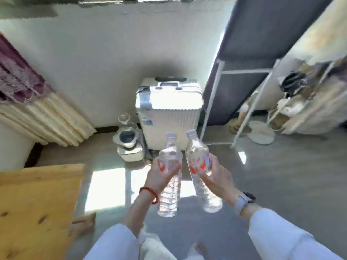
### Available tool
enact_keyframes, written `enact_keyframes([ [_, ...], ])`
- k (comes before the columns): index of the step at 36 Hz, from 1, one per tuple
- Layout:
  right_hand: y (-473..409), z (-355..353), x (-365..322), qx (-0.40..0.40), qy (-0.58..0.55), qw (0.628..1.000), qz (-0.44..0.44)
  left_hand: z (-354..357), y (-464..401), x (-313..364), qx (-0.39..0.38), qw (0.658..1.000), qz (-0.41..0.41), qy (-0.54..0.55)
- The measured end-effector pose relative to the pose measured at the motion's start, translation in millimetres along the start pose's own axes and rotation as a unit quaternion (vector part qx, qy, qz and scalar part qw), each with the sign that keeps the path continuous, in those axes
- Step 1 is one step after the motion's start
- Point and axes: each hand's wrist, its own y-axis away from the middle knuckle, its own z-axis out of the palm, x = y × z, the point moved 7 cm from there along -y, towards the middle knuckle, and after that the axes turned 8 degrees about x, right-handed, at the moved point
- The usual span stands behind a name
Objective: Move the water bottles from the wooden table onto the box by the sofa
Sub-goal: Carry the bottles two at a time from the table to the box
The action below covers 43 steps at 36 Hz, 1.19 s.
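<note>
I hold two clear plastic water bottles with red and white labels in the air over the grey floor. My left hand (159, 175) grips the left water bottle (169, 196) around its label. Around the label of the right water bottle (205, 196), my right hand (216, 177) is closed. Both bottles tilt with their caps pointing away from me. The wooden table (37, 207) lies at the lower left, and no bottle shows on the part in view. A white ribbed suitcase-like box (169, 117) stands ahead against the wall.
A small white appliance (128, 145) sits on the floor left of the white case. A white metal rack (244, 102) with a grey cover stands to the right, beside shelves of clutter. Cream and purple fabric (28, 102) hangs at the left. Sunlit floor lies between me and the case.
</note>
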Motion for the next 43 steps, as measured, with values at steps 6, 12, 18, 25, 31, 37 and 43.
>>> enact_keyframes([
  [6,27,-108,140,0.086,-0.008,0.985,0.149,153,10,79,-0.063,0.989,0.104,-0.079],
  [12,50,-184,248,0.174,0.009,0.951,0.254,283,23,151,-0.130,0.961,0.213,-0.120],
  [18,49,-262,349,0.246,0.019,0.914,0.321,429,23,219,-0.209,0.919,0.291,-0.162],
  [25,16,-362,459,0.286,0.007,0.877,0.386,602,14,294,-0.292,0.878,0.333,-0.179],
  [31,11,-444,538,0.320,0.006,0.842,0.434,732,34,362,-0.351,0.836,0.364,-0.213],
  [37,36,-502,627,0.362,-0.022,0.794,0.488,859,76,404,-0.400,0.788,0.399,-0.245],
  [43,66,-559,731,0.387,-0.034,0.755,0.528,987,128,428,-0.439,0.757,0.414,-0.253],
])
